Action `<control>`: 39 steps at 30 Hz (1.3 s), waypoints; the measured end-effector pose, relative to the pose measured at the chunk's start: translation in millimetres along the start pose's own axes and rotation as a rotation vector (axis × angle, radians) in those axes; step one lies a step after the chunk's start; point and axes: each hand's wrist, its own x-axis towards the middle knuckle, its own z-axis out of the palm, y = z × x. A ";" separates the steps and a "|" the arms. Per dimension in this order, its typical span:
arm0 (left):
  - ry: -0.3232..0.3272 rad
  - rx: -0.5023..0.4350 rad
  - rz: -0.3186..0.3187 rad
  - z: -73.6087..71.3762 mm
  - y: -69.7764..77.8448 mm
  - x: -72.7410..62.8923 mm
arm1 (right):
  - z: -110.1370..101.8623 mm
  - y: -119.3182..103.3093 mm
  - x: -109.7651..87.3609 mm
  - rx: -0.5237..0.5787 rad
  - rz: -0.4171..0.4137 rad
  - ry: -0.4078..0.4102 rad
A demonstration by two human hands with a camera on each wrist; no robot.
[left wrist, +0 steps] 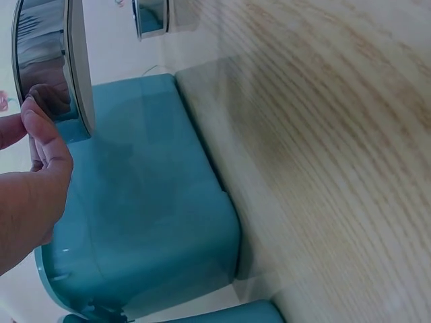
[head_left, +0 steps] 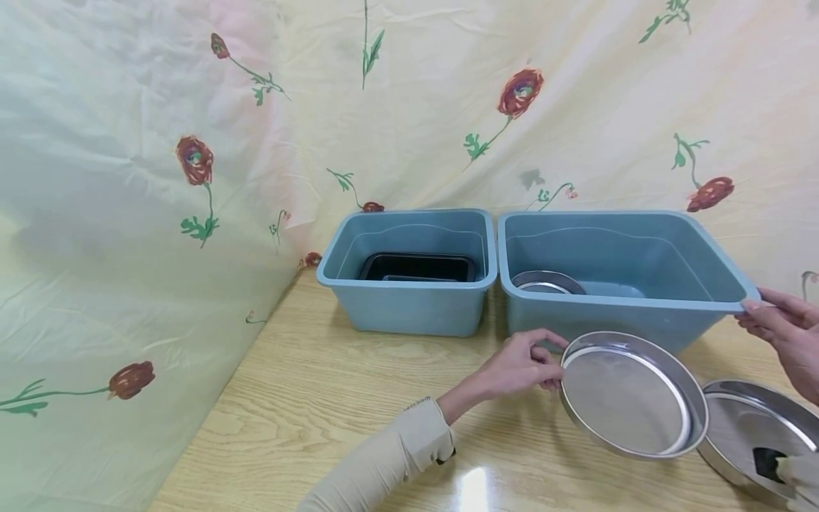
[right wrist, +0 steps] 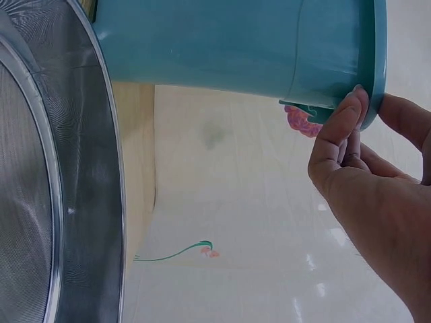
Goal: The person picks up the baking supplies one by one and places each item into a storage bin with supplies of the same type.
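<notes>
Nearest me, below my right hand, a round silver metal sieve with a grey mesh floor [head_left: 742,427] lies on the pale wood-grain table [head_left: 333,405]; my beige right sleeve [head_left: 803,480] covers part of it, and a black patch beside the cuff is hard to make out. My left hand [head_left: 521,364] pinches the rim of a second round silver metal sieve [head_left: 630,405], which extends tilted to that hand's right, toward my right hand. My right hand [head_left: 787,331], cut off by the frame edge, pinches the rim corner of the wide blue plastic tub [head_left: 633,315] ahead of my left hand. Inside, a third silver sieve [head_left: 548,279] is half hidden by the front wall. Farther left, a smaller blue plastic tub [head_left: 409,306] holds black rectangular trayware [head_left: 419,267], its lower part concealed. Behind hangs a cream floral cloth [head_left: 409,107].
</notes>
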 end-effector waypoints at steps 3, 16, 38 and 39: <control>-0.004 0.003 0.009 -1.6 2.0 0.2 | 12.8 -15.1 -7.4 0.011 -0.017 -0.018; -0.020 0.005 0.028 -9.6 11.5 1.4 | 33.3 -39.2 -18.8 0.010 0.004 0.008; -0.016 -0.014 0.059 -23.2 25.0 4.1 | 21.8 -26.4 -12.0 0.019 -0.010 -0.011; -0.014 -0.017 0.058 -23.6 25.7 4.1 | 26.2 -31.8 -14.2 0.033 -0.001 -0.008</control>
